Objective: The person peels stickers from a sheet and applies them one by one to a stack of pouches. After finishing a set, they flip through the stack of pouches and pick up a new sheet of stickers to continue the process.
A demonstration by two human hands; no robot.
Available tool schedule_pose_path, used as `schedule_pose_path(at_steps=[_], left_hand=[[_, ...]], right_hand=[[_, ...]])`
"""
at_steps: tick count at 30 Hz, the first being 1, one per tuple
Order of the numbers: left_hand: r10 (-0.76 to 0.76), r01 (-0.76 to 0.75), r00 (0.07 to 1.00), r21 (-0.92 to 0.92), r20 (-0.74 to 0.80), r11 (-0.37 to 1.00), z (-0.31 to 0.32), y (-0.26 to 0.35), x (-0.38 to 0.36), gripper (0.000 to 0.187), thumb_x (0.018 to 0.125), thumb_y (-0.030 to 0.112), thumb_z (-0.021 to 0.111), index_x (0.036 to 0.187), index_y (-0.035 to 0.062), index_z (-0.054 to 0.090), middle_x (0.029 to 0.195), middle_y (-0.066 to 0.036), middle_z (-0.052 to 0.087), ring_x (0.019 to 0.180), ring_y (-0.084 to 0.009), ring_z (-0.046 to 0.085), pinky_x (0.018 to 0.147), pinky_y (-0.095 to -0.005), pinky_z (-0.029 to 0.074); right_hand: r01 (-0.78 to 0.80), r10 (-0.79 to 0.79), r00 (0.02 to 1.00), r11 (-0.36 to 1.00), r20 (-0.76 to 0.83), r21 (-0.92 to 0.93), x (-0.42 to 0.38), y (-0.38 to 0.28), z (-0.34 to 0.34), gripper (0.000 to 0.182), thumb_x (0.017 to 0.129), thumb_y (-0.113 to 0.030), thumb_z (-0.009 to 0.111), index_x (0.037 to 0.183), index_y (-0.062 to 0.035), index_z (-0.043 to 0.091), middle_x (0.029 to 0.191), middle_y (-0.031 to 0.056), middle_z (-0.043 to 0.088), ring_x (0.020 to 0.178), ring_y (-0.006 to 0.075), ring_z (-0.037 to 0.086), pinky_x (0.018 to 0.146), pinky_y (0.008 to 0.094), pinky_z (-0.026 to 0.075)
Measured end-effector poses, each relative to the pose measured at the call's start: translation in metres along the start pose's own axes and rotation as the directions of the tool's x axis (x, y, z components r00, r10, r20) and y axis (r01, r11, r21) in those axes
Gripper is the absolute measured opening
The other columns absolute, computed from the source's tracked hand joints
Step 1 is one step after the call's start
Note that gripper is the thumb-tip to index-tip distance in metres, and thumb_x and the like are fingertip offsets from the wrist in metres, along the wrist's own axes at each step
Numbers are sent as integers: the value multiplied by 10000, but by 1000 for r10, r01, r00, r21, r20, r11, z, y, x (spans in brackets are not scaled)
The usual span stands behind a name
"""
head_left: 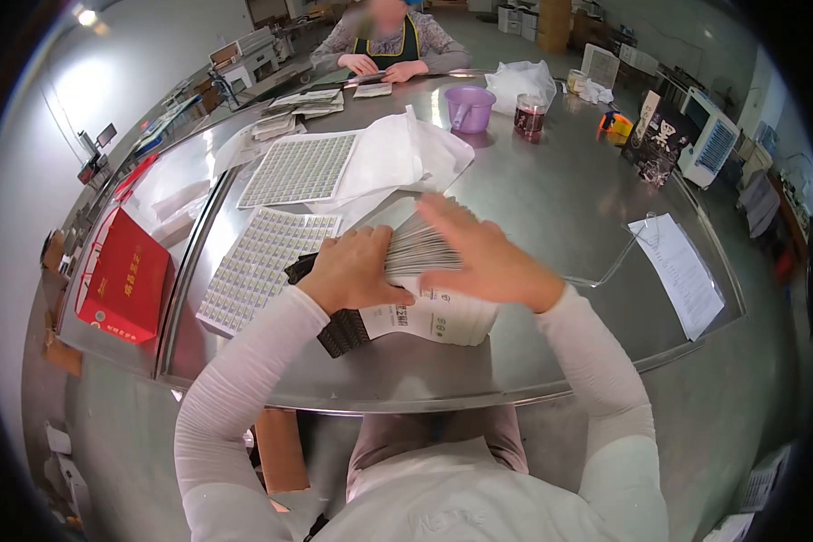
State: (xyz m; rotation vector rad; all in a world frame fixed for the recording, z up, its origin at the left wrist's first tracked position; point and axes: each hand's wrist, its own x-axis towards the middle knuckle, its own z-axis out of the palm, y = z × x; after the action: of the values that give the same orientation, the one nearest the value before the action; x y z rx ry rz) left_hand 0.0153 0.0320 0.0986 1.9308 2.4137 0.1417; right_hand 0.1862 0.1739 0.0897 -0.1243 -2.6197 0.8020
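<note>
A thick stack of flat printed pouches (pixel 434 318), white with black ends, lies on the metal table right in front of me. Its upper edges are fanned into many thin layers. My left hand (pixel 357 268) grips the stack from the left, fingers bent over the top and thumb along the front. Over the right side of the fanned edges is my right hand (pixel 490 257), slightly blurred, with thumb and fingers spread wide apart. Left of the stack, close to my left hand, lies a sheet of small labels (pixel 266 262) in a grid.
Another label sheet (pixel 300 169) lies beside crumpled white paper (pixel 393 154). A red box (pixel 125 278) stands left. Behind are a purple pitcher (pixel 469 108) and a jar (pixel 529 117). Right lie a paper sheet (pixel 679 275) and a black package (pixel 658 140). A person (pixel 388 50) sits opposite.
</note>
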Motion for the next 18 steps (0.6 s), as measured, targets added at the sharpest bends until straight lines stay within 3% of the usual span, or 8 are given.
schedule_pose_path(at_steps=[1, 4, 7, 10, 12, 14, 16, 18], left_hand=[[10, -10, 1000, -13, -25, 1000, 2, 0, -1, 845, 591, 528, 804, 1170, 3, 484, 1042, -195, 617, 1015, -370, 592, 868, -484, 448], [-3, 3, 1000, -6, -1, 1000, 0, 3, -3, 874, 591, 531, 802, 1203, -1, 475, 1067, -197, 612, 1012, -367, 594, 878, -477, 443], [10, -10, 1000, -12, -17, 1000, 0, 4, -5, 898, 589, 536, 802, 1233, 6, 466, 1092, -182, 614, 1024, -363, 594, 887, -484, 435], [1, -1, 1000, 1, -28, 1000, 0, 8, -6, 900, 588, 534, 804, 1243, 15, 469, 1095, -173, 621, 1043, -363, 592, 888, -496, 429], [6, -6, 999, -8, -45, 1000, 1, 10, -9, 892, 583, 535, 807, 1236, 23, 481, 1087, -159, 628, 1045, -364, 596, 884, -505, 425], [-11, 11, 1000, -27, -23, 1000, -2, 12, -11, 881, 580, 536, 807, 1225, 27, 489, 1075, -159, 633, 1030, -363, 604, 874, -493, 434], [-17, 16, 999, -25, -30, 1000, -3, 10, -8, 859, 584, 532, 805, 1207, 27, 498, 1046, -168, 640, 1001, -364, 614, 859, -484, 443], [-28, 28, 999, -21, -30, 999, 1, 9, -6, 834, 589, 525, 805, 1186, 25, 505, 1012, -177, 646, 968, -365, 623, 841, -477, 453]], right_hand=[[36, -20, 997, 971, -73, 236, -6, 13, -11, 859, 803, -398, 713, 1453, -40, 281, 1526, 180, 260, 1442, 250, 200, 1053, 608, 261], [-138, 399, 859, 784, -321, 605, -23, 33, -27, 818, 908, -588, 441, 1504, -89, 189, 1562, 81, 221, 1451, 199, 147, 1110, 557, 131], [-215, 694, 677, 506, -246, 835, -40, 107, 14, 848, 914, -716, 190, 1515, -118, 167, 1575, 38, 190, 1458, 185, 94, 1115, 570, 9], [-126, 440, 881, 576, -176, 808, -39, 60, 66, 768, 984, -593, 203, 1462, 5, 267, 1529, 147, 269, 1424, 233, 222, 1133, 284, 189], [-146, 579, 808, 382, -113, 913, -39, 70, 62, 774, 974, -613, 207, 1477, -27, 248, 1542, 114, 256, 1432, 210, 205, 1152, 382, 140], [-90, 675, 693, 429, -252, 899, -47, 72, 40, 821, 962, -635, 240, 1478, 4, 218, 1559, 126, 206, 1436, 243, 185, 1143, 357, 146], [123, 572, 805, 99, -157, 988, -81, 75, 14, 777, 963, -636, 167, 1510, -84, 169, 1576, 50, 190, 1455, 189, 140, 1131, 486, 26], [-67, 677, 627, 539, -385, 839, -83, 56, 35, 768, 968, -626, 161, 1512, -83, 162, 1579, 54, 178, 1459, 194, 128, 1133, 449, 29]])
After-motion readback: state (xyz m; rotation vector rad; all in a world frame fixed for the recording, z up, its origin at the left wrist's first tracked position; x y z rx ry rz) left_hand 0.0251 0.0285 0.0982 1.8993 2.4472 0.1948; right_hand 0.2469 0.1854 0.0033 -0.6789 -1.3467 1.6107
